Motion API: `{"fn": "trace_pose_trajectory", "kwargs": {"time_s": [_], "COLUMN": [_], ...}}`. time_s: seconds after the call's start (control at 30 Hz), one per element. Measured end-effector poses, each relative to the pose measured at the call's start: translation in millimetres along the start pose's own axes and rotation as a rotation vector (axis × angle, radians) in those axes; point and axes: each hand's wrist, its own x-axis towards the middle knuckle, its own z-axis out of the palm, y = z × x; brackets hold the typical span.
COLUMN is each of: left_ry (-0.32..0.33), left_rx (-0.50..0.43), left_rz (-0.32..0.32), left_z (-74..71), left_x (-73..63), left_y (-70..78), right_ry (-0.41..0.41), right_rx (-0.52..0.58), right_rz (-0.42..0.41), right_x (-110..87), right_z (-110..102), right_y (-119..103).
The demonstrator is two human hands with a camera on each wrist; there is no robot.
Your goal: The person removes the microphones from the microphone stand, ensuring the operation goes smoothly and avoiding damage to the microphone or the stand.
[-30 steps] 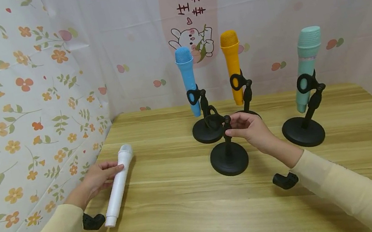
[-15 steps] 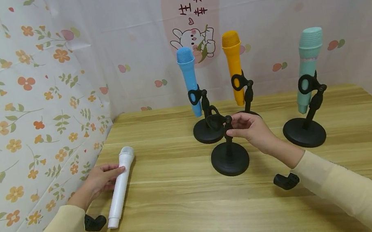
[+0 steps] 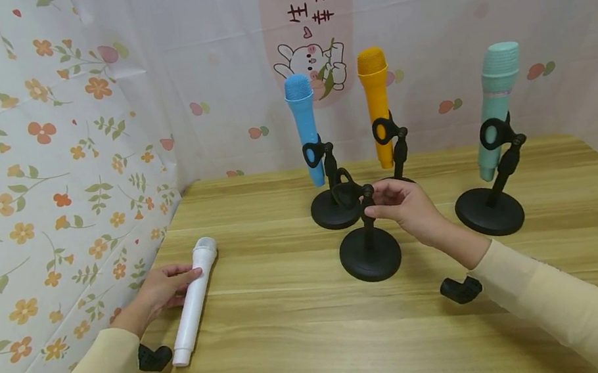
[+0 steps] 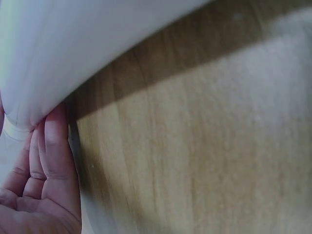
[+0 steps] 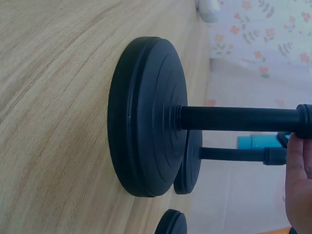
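On the left of the head view, my left hand (image 3: 158, 294) grips a white microphone (image 3: 192, 315) around its upper body, thumb on top. The microphone lies slanted, head end away from me, close over the wooden table. In the left wrist view its white body (image 4: 92, 48) fills the upper left, with curled fingers (image 4: 58, 151) at its underside. My right hand (image 3: 408, 210) pinches the upper post of a black microphone stand (image 3: 370, 257), whose clip holds nothing. The stand's round base (image 5: 146, 117) sits flat on the table in the right wrist view.
Just behind that stand, a blue microphone (image 3: 302, 116) rests in its own stand. A yellow microphone (image 3: 376, 93) stands beside it, and a mint green microphone (image 3: 495, 105) farther right. A floral curtain (image 3: 30, 160) borders the left; a printed cloth (image 3: 213, 75) hangs behind.
The head view has shifted slightly. The white microphone's head end has come a touch nearer with my left hand. My right hand keeps its hold on the stand, which has not moved.
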Motion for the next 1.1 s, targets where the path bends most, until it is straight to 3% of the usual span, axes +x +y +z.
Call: {"fn": "trace_pose_trajectory", "kwargs": {"time_s": [0.63,1.1], "left_ry": [-0.003,-0.020], "left_rx": [0.014,0.016], "left_rz": [-0.010,-0.009], "left_z": [-0.7,-1.0], "left_x": [0.4,0.6], "left_y": [0.1,-0.3], "right_ry": [-0.011,-0.005], "right_rx": [-0.063,-0.038], "right_rz": [0.021,0.053], "right_x": [9.8,26.6], "right_z": [18,41], "right_y": [-5,-22]}}
